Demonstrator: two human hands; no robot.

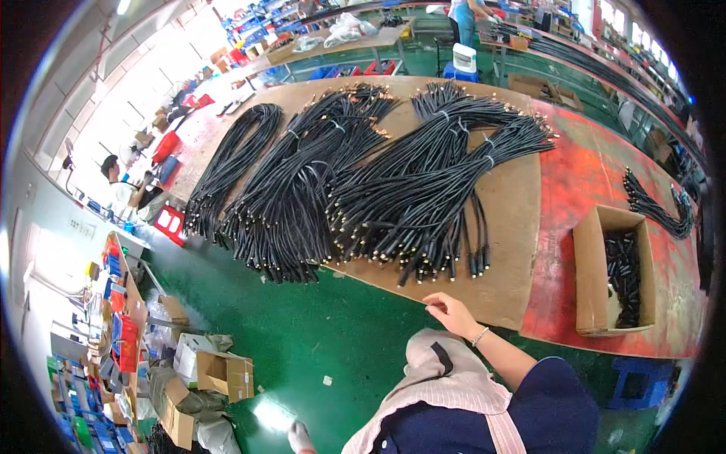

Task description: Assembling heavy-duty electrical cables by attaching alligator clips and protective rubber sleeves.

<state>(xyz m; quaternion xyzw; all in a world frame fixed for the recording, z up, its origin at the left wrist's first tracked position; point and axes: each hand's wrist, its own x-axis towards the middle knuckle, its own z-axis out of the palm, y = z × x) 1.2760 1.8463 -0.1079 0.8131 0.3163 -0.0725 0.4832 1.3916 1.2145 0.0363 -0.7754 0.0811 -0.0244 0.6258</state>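
My right hand (452,313), a bracelet at its wrist, is just off the table's front edge. Its fingers are loosely bent and slightly apart, with nothing visible in them. Low down at the lower edge, my left hand (300,437) appears small and greyish, perhaps gloved; its fingers do not show clearly. Closest to the right hand is a large pile of black cables (423,204) with metal-tipped ends, tied in bundles. Left of it lie another tied cable pile (283,204) and a looped cable bundle (234,163). Brown cardboard sheeting (508,227) lies under them.
On the red, worn tabletop (563,163) stands an open carton (591,280) of small black parts. Beyond it lies a smaller cable bundle (654,212). A blue stool (639,382) is below the table. Cartons (227,376) stand on the green floor at left. Co-workers are farther off.
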